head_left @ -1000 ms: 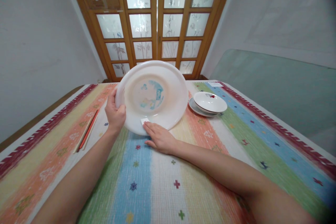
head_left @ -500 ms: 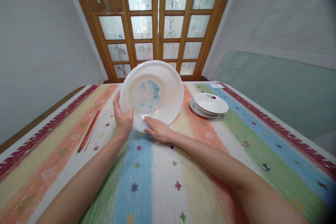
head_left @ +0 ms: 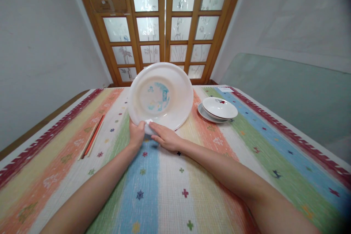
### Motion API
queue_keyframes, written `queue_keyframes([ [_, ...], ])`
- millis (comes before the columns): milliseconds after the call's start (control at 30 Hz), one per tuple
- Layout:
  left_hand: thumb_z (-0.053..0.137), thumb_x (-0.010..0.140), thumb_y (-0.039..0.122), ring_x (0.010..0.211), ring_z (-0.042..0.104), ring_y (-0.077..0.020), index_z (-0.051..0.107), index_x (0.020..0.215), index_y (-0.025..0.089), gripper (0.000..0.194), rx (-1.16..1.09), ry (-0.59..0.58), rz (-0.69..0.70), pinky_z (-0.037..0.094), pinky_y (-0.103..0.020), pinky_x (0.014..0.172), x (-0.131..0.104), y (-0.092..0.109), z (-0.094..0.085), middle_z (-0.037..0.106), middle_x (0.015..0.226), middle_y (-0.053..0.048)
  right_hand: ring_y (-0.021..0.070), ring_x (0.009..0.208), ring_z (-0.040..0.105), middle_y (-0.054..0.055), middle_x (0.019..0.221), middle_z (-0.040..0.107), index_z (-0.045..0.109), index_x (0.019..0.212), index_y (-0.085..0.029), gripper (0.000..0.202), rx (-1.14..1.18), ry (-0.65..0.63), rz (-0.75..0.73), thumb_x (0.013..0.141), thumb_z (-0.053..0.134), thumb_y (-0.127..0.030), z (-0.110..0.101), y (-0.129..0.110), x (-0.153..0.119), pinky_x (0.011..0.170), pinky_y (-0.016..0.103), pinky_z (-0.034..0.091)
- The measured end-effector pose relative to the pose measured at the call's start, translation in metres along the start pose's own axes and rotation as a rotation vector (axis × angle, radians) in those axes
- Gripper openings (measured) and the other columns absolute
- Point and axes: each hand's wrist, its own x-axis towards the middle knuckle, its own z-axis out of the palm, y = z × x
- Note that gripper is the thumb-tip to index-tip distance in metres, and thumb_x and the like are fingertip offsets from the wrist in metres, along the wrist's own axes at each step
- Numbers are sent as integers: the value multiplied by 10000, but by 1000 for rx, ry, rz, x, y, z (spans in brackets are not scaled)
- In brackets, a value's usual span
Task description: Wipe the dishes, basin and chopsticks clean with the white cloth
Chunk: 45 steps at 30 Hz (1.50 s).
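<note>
A large white basin (head_left: 178, 95) with a worn blue print on its inner bottom stands tilted up on the table, its inside facing me. My left hand (head_left: 136, 134) grips the lower left rim, thumb inside and the other fingers hidden behind. Against the inner wall near that rim, my right hand (head_left: 166, 137) presses a small white cloth or tissue (head_left: 148, 121). Only a corner of this white piece shows past the fingertips. The two hands are close together at the basin's lower edge.
Right of the basin, a white bowl (head_left: 220, 107) sits on a plate (head_left: 204, 113). Several chopsticks (head_left: 92, 137), some red and some pale, lie at the left. A striped tablecloth (head_left: 172, 190) covers the table. Wooden glass-paned doors (head_left: 166, 25) stand beyond the far edge.
My left hand has slid down the rim from the left side to the lower left. The basin has shifted slightly right. My right hand stays at the lower wall with the white piece.
</note>
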Motion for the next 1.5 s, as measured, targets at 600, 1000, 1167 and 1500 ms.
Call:
queue_keyframes([
  [600, 688, 752, 300, 999, 707, -265, 688, 1128, 169, 399, -49, -132, -90, 553, -371, 917, -12, -10, 17, 744, 1076, -92, 209, 1558, 216, 150, 1669, 228, 257, 1628, -105, 758, 32, -63, -15, 1068, 288, -615, -16, -1, 3, 1273, 392, 236],
  [1000, 743, 699, 340, 922, 712, -250, 701, 1025, 156, 377, -100, -32, -226, 568, -364, 857, -8, -11, 16, 745, 988, -91, 292, 1497, 362, 184, 1601, 374, 447, 1539, -119, 693, -74, -59, 129, 1043, 412, -601, -19, -2, 1, 1220, 468, 341],
  [1167, 704, 737, 298, 961, 705, -236, 705, 1056, 172, 343, -202, -35, -120, 556, -341, 894, -4, -2, 18, 745, 1055, -79, 249, 1545, 258, 160, 1658, 258, 300, 1613, -120, 754, 18, -89, 1, 1047, 399, -609, -24, -11, -2, 1255, 426, 283],
  [1500, 720, 783, 327, 1112, 685, -226, 633, 1243, 213, 482, -213, 41, -54, 532, -352, 998, 0, 2, 11, 712, 1223, -83, 305, 1419, 478, 167, 1499, 527, 592, 1410, -141, 643, -101, -77, 182, 1064, 324, -612, -26, -3, 2, 1167, 468, 405],
])
